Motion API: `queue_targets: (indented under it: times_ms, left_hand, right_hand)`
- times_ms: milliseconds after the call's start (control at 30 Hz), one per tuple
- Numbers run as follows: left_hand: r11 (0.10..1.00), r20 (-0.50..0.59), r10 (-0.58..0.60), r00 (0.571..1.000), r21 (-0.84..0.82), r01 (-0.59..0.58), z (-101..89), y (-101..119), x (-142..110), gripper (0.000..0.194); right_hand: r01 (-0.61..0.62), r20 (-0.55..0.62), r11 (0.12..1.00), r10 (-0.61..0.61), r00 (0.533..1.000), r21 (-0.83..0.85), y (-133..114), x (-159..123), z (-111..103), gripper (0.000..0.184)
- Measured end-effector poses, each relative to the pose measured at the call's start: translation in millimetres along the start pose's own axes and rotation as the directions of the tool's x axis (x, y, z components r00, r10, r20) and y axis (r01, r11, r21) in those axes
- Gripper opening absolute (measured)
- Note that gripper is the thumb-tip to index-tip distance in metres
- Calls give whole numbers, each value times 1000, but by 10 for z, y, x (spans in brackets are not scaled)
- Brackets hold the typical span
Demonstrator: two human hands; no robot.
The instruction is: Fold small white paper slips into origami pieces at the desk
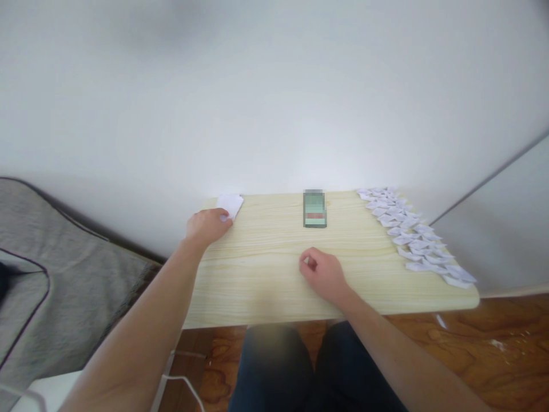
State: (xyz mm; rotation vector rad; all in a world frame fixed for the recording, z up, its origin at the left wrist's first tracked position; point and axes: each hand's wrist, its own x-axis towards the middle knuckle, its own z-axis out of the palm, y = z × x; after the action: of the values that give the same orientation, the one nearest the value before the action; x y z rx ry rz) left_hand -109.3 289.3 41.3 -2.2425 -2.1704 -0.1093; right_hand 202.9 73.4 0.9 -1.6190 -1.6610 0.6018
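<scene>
My left hand point(208, 224) reaches to the far left corner of a light wooden table point(266, 269), its fingertips curled onto the near edge of a small stack of white paper point(230, 202). My right hand point(322, 273) rests on the table's middle in a loose fist, with nothing visible in it. A phone point(314, 209) lies face up near the far edge, beyond the right hand.
Several folded white paper pieces point(412, 234) cover the table's right side in rows. A white wall stands right behind the table. A grey cushion point(64, 269) lies to the left, and a white cable point(180, 377) runs over the wood floor point(493, 343).
</scene>
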Motion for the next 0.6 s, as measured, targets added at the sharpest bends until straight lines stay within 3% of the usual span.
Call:
queue_targets:
  times_ms: [200,333,433,467,500,600]
  left_hand:
    - [1000,-42,-15,999,-17,14,-19,57,-44,44]
    - [998,-180,-60,982,-36,54,-216,109,-59,36]
    - [996,-371,-88,924,-53,74,-477,100,-70,42]
    - [995,-446,-96,890,-66,74,-573,99,-73,44]
    - [993,-561,-97,822,-105,46,-667,112,-77,45]
    - [988,-641,-112,760,-155,15,-939,303,-113,47]
  right_hand:
    - [-2,-5,1000,2,1000,2,-11,5,-12,10]
    - [-5,-15,1000,5,1000,13,-13,16,-28,10]
    - [-10,-23,999,11,1000,34,-15,-3,-19,10]
    - [-14,-27,999,15,1000,44,-14,-9,-15,10]
    - [-18,-31,998,20,999,57,-14,-6,-16,10]
    - [-35,-39,993,40,998,116,-23,116,-90,10]
